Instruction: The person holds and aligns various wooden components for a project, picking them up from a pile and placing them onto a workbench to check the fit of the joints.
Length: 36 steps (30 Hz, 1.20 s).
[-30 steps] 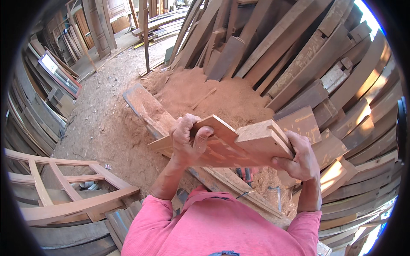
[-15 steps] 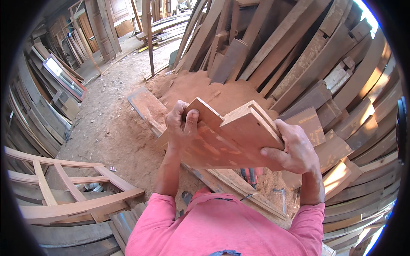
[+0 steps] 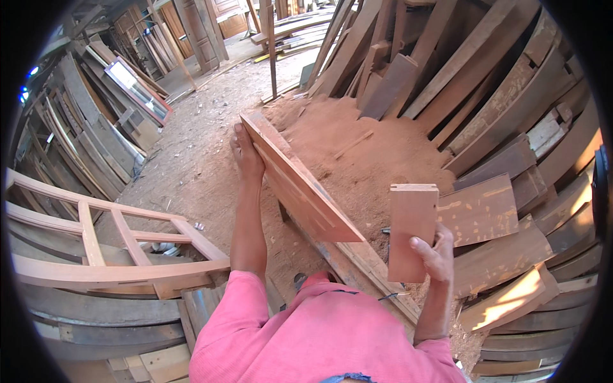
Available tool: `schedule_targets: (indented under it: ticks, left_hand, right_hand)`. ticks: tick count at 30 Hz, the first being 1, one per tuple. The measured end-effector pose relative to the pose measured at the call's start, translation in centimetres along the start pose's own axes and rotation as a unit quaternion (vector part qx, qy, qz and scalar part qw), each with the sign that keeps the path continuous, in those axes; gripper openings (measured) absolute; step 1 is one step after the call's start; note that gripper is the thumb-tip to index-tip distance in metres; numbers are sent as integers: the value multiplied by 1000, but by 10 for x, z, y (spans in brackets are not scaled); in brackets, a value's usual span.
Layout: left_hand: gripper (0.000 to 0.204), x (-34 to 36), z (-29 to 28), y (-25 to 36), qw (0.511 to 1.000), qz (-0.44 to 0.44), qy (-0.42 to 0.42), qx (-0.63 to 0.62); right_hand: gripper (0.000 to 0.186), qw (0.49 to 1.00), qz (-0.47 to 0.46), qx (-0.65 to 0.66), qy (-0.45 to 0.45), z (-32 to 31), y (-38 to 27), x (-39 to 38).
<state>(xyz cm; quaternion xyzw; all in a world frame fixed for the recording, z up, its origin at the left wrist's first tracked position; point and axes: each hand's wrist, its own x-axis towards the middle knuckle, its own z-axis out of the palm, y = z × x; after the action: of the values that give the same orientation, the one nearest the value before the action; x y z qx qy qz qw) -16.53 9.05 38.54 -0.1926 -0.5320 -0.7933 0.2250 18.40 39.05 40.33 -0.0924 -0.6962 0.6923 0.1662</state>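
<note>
Two pieces, one per hand: my left hand (image 3: 246, 152) clasps far end of wide board (image 3: 306, 191), slanting above plank (image 3: 378, 283); my right hand (image 3: 437, 255) closed on short block (image 3: 410, 220), upright, apart from board; edge grips probably leave broad faces visible

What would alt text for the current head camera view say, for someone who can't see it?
A pink-shirted person grips a flat wooden board with the left hand and a smaller wooden block with the right hand. Beyond, reddish sawdust is heaped in front of leaning planks; a wooden frame sits at lower left.
</note>
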Motion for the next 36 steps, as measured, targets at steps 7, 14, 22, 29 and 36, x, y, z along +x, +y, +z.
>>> schedule_targets:
  ticks: [7, 14, 22, 29, 36]
  left_hand:
    - [50, 7, -10, 9, 992, -48, -39, -111]
    - [53, 8, -20, 0, 993, -60, -9, -101]
    - [49, 34, -53, -20, 984, -82, -40, -153]
    - [57, 51, -82, -38, 956, -54, -177, -227]
    - [56, 64, -104, -55, 932, -14, -251, -262]
  right_hand:
    - [62, 997, 41, 49, -49, 17, 31, 7]
    - [64, 998, 22, 47, -25, 12, 9, 6]
    - [64, 998, 31, 41, -45, 11, 22, -5]
    - [63, 992, 90, 61, -61, 35, 56, -6]
    - [65, 991, 99, 35, -84, 42, 67, 7]
